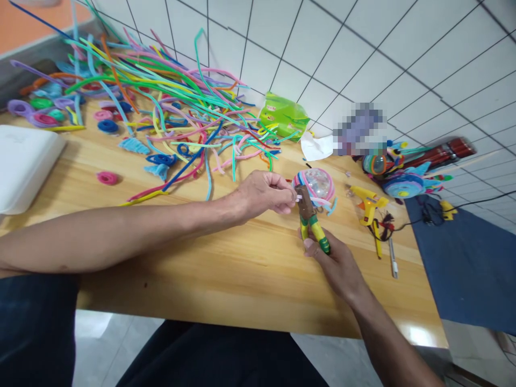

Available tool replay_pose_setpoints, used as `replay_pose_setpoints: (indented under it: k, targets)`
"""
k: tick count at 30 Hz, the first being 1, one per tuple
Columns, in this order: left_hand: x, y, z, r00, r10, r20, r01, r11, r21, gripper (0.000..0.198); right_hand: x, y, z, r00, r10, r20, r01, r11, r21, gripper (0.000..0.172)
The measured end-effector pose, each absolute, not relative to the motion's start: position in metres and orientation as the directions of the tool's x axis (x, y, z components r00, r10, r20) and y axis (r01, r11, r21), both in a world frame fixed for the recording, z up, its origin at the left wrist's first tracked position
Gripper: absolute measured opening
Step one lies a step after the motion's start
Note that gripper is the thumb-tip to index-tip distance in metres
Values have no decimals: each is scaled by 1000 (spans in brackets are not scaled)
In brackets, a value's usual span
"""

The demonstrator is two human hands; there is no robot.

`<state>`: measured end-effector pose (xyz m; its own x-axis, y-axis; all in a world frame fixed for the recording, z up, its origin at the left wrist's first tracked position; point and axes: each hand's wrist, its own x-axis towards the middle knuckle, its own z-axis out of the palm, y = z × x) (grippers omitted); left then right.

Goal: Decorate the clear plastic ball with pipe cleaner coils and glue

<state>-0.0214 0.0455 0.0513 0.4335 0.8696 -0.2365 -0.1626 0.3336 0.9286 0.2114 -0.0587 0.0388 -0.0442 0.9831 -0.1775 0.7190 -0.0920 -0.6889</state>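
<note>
In my right hand (336,263) is a pair of pliers (307,207) with green-and-yellow handles and rusty brown jaws, its head pointing away from me. My left hand (270,192) pinches the end of a pale pink pipe cleaner (321,201) between thumb and fingertips. That strip passes at the plier jaws and comes out on their right side; whether the jaws bite on it I cannot tell. Just behind the pliers sits a clear dome (317,183) wrapped in pink, white and blue pipe cleaners, partly hidden by the tool.
Many loose coloured pipe cleaners (177,91) spread over the wooden table (226,269) at the back left. A white box (28,166) stands at the left edge. To the right lie a yellow glue gun (367,204), a cutter knife (393,260) and finished pipe-cleaner pieces (407,184). A green packet (282,115) leans on the tiled wall.
</note>
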Motion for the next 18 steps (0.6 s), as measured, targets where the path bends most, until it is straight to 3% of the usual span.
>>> replay_pose_setpoints:
  k: [7,18]
  targets:
    - [-20,46,49,466,847,-255,-167,367,915,14,208,-59,36,-59,993,-100,746,-23,-666,32]
    - [-20,48,49,462,831,-310,-56,376,925,15,207,-60,23,-42,997,-71,786,-10,-618,34]
